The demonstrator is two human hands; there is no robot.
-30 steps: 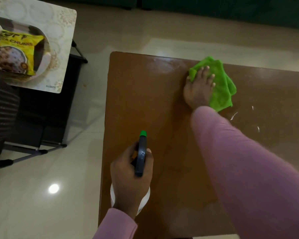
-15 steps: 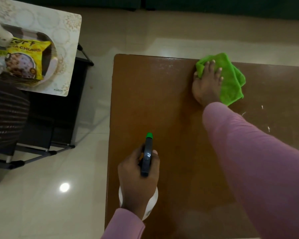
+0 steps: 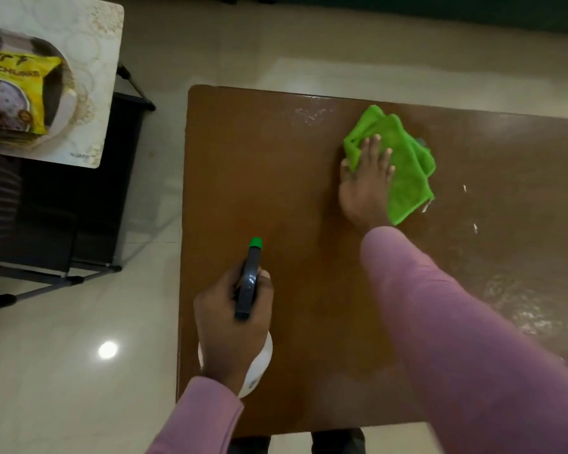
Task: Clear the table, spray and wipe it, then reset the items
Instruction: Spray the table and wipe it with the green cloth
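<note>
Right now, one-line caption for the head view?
Right hand presses folded green cloth on brown table; left hand grips white spray bottle.

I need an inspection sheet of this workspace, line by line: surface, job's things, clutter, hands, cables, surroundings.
surface: brown table, wet patches at its right side, a few white specks.
job's things: green cloth lying on the table; spray bottle near the left edge.
clutter: nothing seen.
hands: left hand grips the spray bottle; right hand presses the green cloth with straight fingers.
cables: nothing seen.
surroundings: side table with a yellow packet; tiled floor.
</note>
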